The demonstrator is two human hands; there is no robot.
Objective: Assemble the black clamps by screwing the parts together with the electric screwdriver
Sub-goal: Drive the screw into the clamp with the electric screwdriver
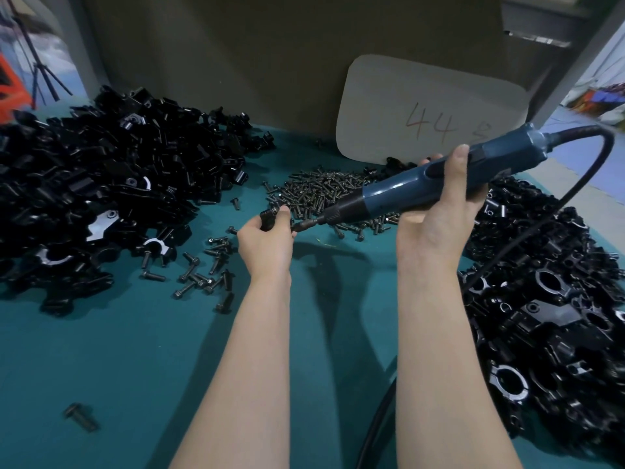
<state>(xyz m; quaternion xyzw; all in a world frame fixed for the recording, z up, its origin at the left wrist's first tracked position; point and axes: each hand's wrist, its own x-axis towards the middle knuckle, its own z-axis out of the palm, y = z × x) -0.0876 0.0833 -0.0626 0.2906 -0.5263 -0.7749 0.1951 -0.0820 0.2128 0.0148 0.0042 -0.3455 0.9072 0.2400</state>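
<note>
The left hand (267,238) pinches a small black clamp (269,216) between thumb and curled fingers, held just above the green table (135,367) near its centre. The right hand (439,211) is wrapped fully around the body of the electric screwdriver (416,187), thumb on top, with the tool angled down and to the left. Its bit (306,226) meets the clamp at the left fingertips; whether a screw is seated there, or how deep it is driven, cannot be read because the fingers cover the joint. The power cable (581,174) loops off the rear of the tool to the right. A large heap of loose black parts (101,184) occupies the left of the table, and a heap of screws (318,194) lies just behind the hands, with a few scattered screws (209,272) nearer the left wrist. A second heap (558,316) on the right shows closed ring shapes (probably finished clamps). Judged from the two heaps, the work is well under way but far from complete: one unit is at the fastening step, and the unassembled stock on the left is at least as large as the finished stock.
</note>
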